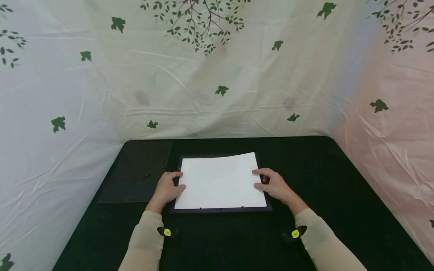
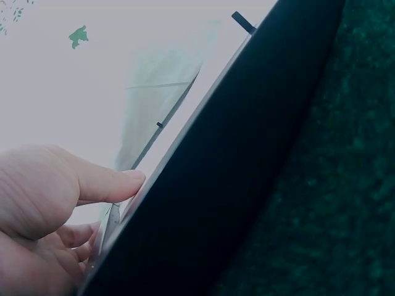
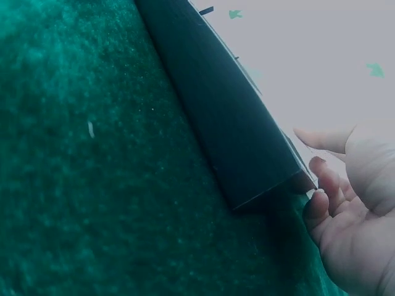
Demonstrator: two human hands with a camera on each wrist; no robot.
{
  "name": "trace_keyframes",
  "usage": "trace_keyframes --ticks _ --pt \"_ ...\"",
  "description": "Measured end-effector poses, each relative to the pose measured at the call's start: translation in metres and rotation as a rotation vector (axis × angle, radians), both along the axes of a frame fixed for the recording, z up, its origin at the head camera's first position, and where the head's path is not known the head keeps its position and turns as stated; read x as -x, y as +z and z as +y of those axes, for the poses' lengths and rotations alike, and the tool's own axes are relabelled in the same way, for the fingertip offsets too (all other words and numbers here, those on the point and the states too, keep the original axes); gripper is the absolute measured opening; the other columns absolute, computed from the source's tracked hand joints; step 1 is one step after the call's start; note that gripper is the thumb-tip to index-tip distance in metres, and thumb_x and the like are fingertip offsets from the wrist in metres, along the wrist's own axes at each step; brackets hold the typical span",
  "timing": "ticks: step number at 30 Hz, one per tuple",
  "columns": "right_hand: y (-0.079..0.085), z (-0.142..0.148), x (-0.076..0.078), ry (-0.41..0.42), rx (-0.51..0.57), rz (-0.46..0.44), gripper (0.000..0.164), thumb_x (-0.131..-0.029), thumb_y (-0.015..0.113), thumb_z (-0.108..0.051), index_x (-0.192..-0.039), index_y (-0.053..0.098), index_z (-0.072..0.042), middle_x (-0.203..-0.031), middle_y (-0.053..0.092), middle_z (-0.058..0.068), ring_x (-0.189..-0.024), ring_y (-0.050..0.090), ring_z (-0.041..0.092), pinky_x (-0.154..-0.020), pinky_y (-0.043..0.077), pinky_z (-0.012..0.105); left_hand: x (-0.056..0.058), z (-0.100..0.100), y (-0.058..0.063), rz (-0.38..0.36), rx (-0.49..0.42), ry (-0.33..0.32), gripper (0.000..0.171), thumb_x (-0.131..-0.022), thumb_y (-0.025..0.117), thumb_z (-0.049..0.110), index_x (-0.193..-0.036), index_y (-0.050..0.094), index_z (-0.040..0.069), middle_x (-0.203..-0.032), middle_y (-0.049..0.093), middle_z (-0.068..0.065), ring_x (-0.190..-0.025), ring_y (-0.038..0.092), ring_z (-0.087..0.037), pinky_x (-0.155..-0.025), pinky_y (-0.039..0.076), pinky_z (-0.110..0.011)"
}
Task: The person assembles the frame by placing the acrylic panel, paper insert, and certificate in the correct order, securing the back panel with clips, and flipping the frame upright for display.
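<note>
A white sheet of paper [image 1: 218,184] lies over a dark picture frame [image 1: 220,210], its far edge bowed up towards the right corner. My left hand [image 1: 168,187] holds the sheet's left edge, thumb on top; in the left wrist view, the other fingers of the left hand [image 2: 37,203] curl at the side. At the opposite edge, my right hand [image 1: 274,184] grips the sheet with thumb and index finger. The right wrist view has the right hand [image 3: 358,203] with its fingers bent by the frame's corner. Small black tabs [image 2: 243,23] stand up along the frame's near side.
A dark, glossy flat panel [image 1: 135,169] with small clips lies left of the frame. Both rest on a dark green cloth-covered table [image 1: 332,226]. Pale curtains [image 1: 237,75] with leaf prints hang around the far side and the sides.
</note>
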State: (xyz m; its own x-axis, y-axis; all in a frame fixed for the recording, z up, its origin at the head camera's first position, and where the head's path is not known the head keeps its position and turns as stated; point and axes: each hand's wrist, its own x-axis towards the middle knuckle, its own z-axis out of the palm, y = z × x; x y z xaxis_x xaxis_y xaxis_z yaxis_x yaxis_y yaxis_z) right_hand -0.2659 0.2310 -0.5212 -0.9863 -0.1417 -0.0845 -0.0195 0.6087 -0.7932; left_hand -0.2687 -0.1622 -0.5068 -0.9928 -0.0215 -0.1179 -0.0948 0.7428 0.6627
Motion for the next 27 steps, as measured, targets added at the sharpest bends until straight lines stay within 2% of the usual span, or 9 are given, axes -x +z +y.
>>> trace_keyframes --ticks 6,14,21,27 --pt "0.0 0.002 0.0 0.003 -0.018 0.039 0.047 -0.085 0.076 -0.023 -0.129 0.06 -0.023 -0.136 0.044 0.004 -0.099 0.044 0.024 -0.074 0.046 0.035 0.0 0.0 0.001 -0.005 0.006 -0.008 0.053 -0.088 0.07 0.019 -0.138 0.052 0.013 -0.146 0.032 -0.02 -0.127 0.038 -0.041 -0.1 0.037 -0.059" --pt "-0.001 0.008 -0.001 -0.002 -0.039 0.011 0.052 -0.084 0.076 -0.026 -0.131 0.057 -0.023 -0.149 0.03 0.007 -0.114 0.042 0.028 -0.082 0.048 0.04 0.0 0.0 0.0 -0.003 0.016 -0.02 0.053 -0.088 0.07 0.019 -0.138 0.052 0.014 -0.146 0.033 -0.021 -0.126 0.039 -0.041 -0.1 0.037 -0.059" --pt "-0.001 0.011 -0.002 0.036 -0.068 -0.049 0.056 -0.083 0.076 -0.032 -0.135 0.055 -0.025 -0.152 0.028 0.008 -0.118 0.043 0.03 -0.083 0.049 0.042 -0.001 0.0 -0.002 -0.049 0.036 -0.06 0.055 -0.088 0.069 0.03 -0.139 0.052 0.018 -0.147 0.028 -0.022 -0.127 0.038 -0.043 -0.097 0.038 -0.063" --pt "-0.005 0.014 0.0 0.047 -0.11 -0.078 0.055 -0.082 0.075 -0.041 -0.133 0.056 -0.028 -0.152 0.028 0.01 -0.114 0.048 0.029 -0.083 0.05 0.043 -0.001 -0.001 -0.004 -0.042 0.038 -0.062 0.056 -0.087 0.071 0.03 -0.139 0.052 0.017 -0.148 0.028 -0.023 -0.128 0.038 -0.044 -0.097 0.038 -0.063"
